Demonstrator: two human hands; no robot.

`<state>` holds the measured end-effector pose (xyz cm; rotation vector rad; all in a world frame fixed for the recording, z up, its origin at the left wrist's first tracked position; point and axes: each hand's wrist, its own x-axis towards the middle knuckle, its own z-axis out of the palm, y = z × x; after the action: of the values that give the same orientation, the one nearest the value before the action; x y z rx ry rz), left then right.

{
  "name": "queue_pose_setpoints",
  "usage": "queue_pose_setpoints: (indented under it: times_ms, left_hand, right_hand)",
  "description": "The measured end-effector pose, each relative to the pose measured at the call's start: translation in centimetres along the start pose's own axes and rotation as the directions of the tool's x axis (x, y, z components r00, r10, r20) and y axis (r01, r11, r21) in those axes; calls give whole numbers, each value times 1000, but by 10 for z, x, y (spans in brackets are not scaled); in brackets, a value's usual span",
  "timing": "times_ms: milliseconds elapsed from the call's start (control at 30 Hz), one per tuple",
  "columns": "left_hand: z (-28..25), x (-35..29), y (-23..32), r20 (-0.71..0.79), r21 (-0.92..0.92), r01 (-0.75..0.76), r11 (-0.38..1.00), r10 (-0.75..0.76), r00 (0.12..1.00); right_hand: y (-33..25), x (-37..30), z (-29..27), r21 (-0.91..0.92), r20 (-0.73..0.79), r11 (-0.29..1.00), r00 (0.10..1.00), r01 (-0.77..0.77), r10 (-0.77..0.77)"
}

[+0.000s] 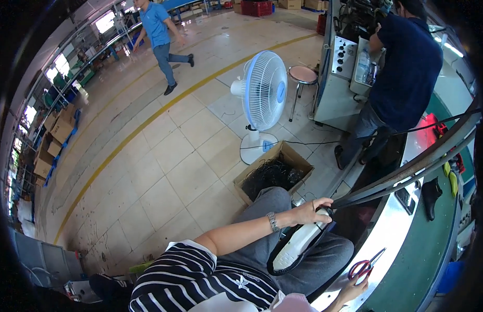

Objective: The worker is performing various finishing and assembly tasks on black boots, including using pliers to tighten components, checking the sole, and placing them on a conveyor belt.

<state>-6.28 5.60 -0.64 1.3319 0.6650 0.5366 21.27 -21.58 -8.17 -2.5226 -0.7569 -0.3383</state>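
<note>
Across my lap lies a dark shoe with its long pale underside turned up. My left hand has its fingers closed round the far end of this shoe; a watch is on that wrist. At the lower right, my right hand grips a pair of scissors with red handles. The blades point up and to the right, above the pale bench edge and apart from the shoe.
An open cardboard box of dark strands stands beyond my knees, before a fan. Rightward, a green worktop carries a black shoe; thick cables arch above. One person works at a machine; another walks.
</note>
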Motion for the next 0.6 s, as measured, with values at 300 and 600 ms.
queue_pose_setpoints:
  times_ms: [300,600]
  left_hand:
    - [33,-65,7,-306,494,-214,843,399,865]
    - [21,-73,0,-301,660,-258,706,563,770]
  right_hand:
    - [-39,29,-45,-192,517,977,837,-93,182]
    - [-101,-67,-128,489,858,293,514,-821,8]
